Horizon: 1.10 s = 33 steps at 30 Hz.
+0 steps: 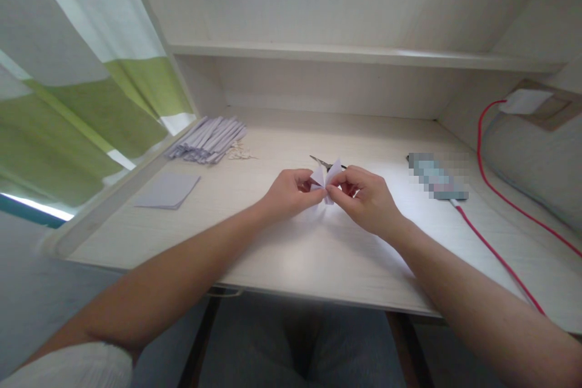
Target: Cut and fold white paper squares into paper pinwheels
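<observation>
Between both hands' fingers, folded paper piece, pinched above desk

Small white folded paper, pinched mid-desk, flaps upright.

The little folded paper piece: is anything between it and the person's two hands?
Nothing visible. The left hand and the right hand both pinch the folded paper piece directly, just above the desk. The scissors lie behind it, mostly hidden, and the paper strips sit far off to the left.
</observation>
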Available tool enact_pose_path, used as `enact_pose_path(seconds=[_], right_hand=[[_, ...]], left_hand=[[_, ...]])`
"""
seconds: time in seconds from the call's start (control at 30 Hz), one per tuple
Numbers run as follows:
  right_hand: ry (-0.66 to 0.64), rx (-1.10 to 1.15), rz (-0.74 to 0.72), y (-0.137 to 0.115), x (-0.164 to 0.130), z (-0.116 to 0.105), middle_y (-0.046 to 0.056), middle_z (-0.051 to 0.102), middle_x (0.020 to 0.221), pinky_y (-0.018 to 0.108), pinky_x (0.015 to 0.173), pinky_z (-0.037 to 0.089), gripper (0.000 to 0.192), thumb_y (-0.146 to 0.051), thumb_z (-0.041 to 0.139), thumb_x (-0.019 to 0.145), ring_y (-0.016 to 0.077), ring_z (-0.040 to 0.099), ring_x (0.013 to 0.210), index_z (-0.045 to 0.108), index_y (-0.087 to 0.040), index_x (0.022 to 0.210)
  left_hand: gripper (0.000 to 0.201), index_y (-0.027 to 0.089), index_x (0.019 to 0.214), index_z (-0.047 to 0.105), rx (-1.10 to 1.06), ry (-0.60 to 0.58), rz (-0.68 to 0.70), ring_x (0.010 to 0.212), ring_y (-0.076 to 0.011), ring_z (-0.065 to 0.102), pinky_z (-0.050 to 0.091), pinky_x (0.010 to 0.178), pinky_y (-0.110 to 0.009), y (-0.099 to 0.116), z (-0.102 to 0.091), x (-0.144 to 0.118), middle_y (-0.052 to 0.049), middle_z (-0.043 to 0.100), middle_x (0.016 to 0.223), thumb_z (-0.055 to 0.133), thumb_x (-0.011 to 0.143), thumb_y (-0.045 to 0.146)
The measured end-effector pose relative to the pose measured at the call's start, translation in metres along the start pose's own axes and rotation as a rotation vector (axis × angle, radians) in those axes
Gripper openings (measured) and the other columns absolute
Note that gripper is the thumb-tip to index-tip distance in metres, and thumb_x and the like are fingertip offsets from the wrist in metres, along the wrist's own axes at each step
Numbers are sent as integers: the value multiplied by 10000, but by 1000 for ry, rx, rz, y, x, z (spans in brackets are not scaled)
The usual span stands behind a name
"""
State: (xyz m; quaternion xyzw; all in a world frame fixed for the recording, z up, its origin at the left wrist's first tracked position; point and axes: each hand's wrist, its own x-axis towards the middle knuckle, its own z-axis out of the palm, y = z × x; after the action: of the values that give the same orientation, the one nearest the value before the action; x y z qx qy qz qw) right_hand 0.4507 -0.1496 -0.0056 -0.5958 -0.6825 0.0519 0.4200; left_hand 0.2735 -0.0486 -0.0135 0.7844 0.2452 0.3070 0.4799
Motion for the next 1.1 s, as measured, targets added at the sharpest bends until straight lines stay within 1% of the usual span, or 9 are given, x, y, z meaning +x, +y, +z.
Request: enact_pose_path(seconds=[0.33, 0.4, 0.5, 0.57, 0.67, 0.73, 0.8, 0.93, 1.1], right_hand=[[54, -101, -39, -7, -6, 6, 18, 620, 741, 333, 632, 393, 97, -217, 659, 911, 172, 546, 664, 662, -227, 814], [87, -104, -47, -9, -7, 6, 17, 618, 763, 341, 637, 408, 34, -220, 665, 905, 178, 544, 667, 680, -237, 932], [240, -78, -23, -9, -6, 3, 62, 657, 979, 375, 712, 475, 473, -265, 747, 843, 223, 594, 796, 607, -253, 1295], [313, -28, 39, -7, -3, 0, 102, 661, 1139, 418, 821, 505, 671, -312, 821, 780, 264, 628, 948, 554, -248, 1391], [145, 172, 236, -1, 4, -3, 102, 728, 1133, 453, 916, 501, 471, -403, 857, 760, 285, 672, 1026, 710, -224, 1170], [-54, 357, 374, 5, 7, -3, 90, 777, 1023, 442, 879, 513, 317, -445, 848, 774, 271, 705, 937, 771, -205, 967], [-164, 506, 446, 9, 8, -1, 82, 792, 933, 413, 823, 523, 289, -448, 858, 766, 248, 711, 845, 790, -192, 883], [-159, 601, 459, 11, 6, 3, 65, 789, 857, 370, 768, 520, 285, -434, 882, 746, 225, 702, 797, 809, -188, 870], [-110, 544, 417, 9, 4, 7, 52, 779, 835, 348, 716, 500, 243, -423, 841, 788, 211, 678, 762, 813, -191, 857]], left_hand=[[160, 144, 800, 744, 15, 57, 60, 740, -153, 619, 481, 679, -255, 2, 2, -2, -32, 706, 774, 703, 781, 298], [152, 147, 777, 730, -12, 71, 57, 706, -142, 594, 454, 641, -242, 6, 2, -3, -16, 678, 737, 699, 769, 295], [143, 150, 699, 686, -73, 102, 18, 610, -117, 518, 388, 560, -229, 10, 1, -4, 12, 601, 638, 687, 744, 286], [153, 150, 678, 676, -124, 106, -13, 582, -113, 497, 368, 536, -229, 11, -1, -3, 17, 583, 612, 692, 729, 293], [163, 143, 689, 704, -172, 98, -39, 595, -121, 522, 381, 543, -233, 10, -3, -1, 6, 618, 642, 704, 717, 304], [169, 139, 691, 718, -163, 85, -49, 608, -126, 538, 389, 551, -235, 9, -4, -1, -3, 642, 664, 707, 719, 305], [173, 137, 705, 735, -120, 66, -44, 627, -132, 553, 397, 566, -238, 8, -4, -1, -13, 669, 691, 706, 735, 305], [177, 139, 737, 754, -4, 51, -8, 669, -139, 582, 414, 621, -246, 7, -4, -1, -19, 700, 725, 695, 788, 299], [213, 137, 709, 727, 32, 40, -9, 622, -127, 550, 373, 581, -243, 3, -2, -1, -14, 680, 691, 707, 811, 324]])
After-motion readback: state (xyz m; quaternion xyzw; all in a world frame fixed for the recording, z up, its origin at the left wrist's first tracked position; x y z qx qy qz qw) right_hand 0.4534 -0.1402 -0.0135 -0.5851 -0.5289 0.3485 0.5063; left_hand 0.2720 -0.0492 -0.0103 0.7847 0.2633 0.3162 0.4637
